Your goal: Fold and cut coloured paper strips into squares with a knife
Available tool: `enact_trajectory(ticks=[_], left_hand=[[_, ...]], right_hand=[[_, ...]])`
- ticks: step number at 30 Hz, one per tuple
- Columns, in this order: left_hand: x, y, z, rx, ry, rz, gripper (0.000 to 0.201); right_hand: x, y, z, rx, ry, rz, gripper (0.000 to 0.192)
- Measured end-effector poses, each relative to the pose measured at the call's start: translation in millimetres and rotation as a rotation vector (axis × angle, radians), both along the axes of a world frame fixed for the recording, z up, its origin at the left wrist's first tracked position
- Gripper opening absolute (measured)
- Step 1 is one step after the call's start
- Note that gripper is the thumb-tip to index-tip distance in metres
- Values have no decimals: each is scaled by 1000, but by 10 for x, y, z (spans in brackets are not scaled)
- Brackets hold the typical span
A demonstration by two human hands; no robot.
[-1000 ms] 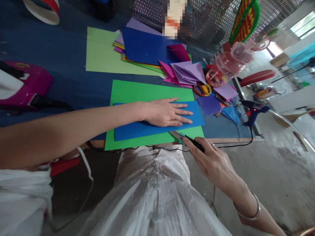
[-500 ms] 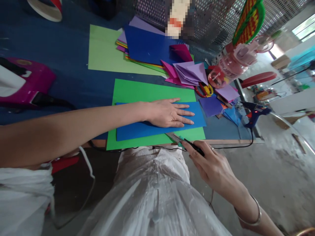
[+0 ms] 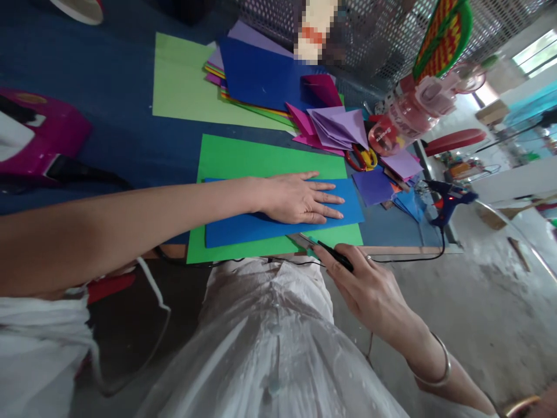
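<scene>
Along the desk's (image 3: 108,64) front edge, 1 base sheet (image 3: 270,157) juts slightly over the rim. On it lies a folded sheet (image 3: 230,229), under the left hand (image 3: 291,200). Before that sheet is the knife (image 3: 337,255), in the right hand (image 3: 365,284). Behind, a paper stack (image 3: 261,75) overlaps 1 back sheet (image 3: 183,81). The scissors (image 3: 369,159) sit near the base sheet's back right corner; a bottle (image 3: 404,122) and glue gun (image 3: 452,200) flank the desk's right edge.
</scene>
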State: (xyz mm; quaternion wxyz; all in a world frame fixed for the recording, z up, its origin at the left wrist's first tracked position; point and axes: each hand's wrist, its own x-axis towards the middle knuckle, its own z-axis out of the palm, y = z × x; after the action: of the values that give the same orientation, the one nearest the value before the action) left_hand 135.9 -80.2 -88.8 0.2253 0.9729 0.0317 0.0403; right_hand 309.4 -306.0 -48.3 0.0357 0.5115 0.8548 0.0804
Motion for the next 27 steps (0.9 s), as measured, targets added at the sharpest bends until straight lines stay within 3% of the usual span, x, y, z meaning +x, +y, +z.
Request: enact_trajectory(ticks=[6,15,27], left_hand=[[9,-16,23,20,63,12,54],[20,-24,43,38,94,20,57],[52,1,-16,29,35,46,55]], right_hand=[[-4,-12,-8,-63,70,-12,64],[-47,48,4,-31,50,32,50],[-57,80,3,-36,78,44,47]])
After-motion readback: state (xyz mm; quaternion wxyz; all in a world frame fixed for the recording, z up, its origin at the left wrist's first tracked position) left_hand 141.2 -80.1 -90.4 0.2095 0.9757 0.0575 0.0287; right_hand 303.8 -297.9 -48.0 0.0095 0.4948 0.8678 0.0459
